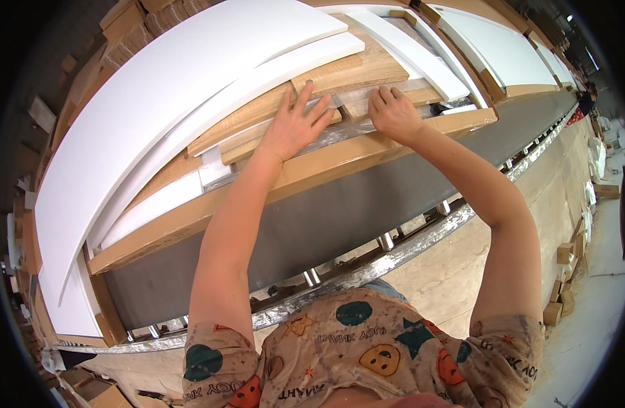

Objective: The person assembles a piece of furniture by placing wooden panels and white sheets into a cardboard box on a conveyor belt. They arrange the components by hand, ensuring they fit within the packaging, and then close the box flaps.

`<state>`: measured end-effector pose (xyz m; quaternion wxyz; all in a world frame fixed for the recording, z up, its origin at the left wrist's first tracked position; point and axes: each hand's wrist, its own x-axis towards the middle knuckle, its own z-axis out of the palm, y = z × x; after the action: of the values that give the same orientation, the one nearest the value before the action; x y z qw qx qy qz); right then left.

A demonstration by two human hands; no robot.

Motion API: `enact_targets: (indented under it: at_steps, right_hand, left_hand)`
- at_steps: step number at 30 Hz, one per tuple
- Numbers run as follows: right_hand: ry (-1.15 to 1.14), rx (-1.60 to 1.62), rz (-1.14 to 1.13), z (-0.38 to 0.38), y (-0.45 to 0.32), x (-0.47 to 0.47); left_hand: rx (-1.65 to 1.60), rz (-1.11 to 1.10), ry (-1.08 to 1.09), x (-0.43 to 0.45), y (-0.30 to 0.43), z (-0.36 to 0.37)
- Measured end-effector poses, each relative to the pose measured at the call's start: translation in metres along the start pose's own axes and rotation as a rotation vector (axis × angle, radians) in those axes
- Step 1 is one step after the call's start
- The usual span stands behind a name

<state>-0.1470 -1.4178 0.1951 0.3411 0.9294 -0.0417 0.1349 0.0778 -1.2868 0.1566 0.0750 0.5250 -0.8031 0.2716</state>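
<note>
My left hand (295,125) lies with its fingers spread over wood-grain boards (251,115) in a long cardboard carton (338,160). Its fingertips touch the boards near a round hole in one of them. To its right, my right hand (395,113) has its fingers curled down on a plastic-wrapped wood-grain strip (358,104); whether it grips the strip is hidden. A wider wood-grain panel (366,64) lies just beyond both hands. White foam strips (312,56) and a large white foam sheet (190,66) rest along the far side of the carton.
The carton sits on a dark conveyor belt (317,219) with metal rollers (386,241) and a metal side rail (353,273) before me. More foam-filled cartons (501,56) stand farther along. A person (587,104) is at the far right. Small cardboard boxes (560,303) lie on the floor.
</note>
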Motion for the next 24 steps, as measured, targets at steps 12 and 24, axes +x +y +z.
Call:
enact_targets:
  at_steps: [12, 24]
  right_hand:
    - [-0.058, 0.269, 0.241, -0.143, -0.007, -0.096]
    - [-0.217, 0.351, 0.662, -0.313, -0.055, -0.223]
  left_hand:
    - [0.025, -0.049, 0.004, 0.027, 0.01, 0.002]
    - [-0.184, -0.012, -0.042, 0.051, 0.016, 0.023]
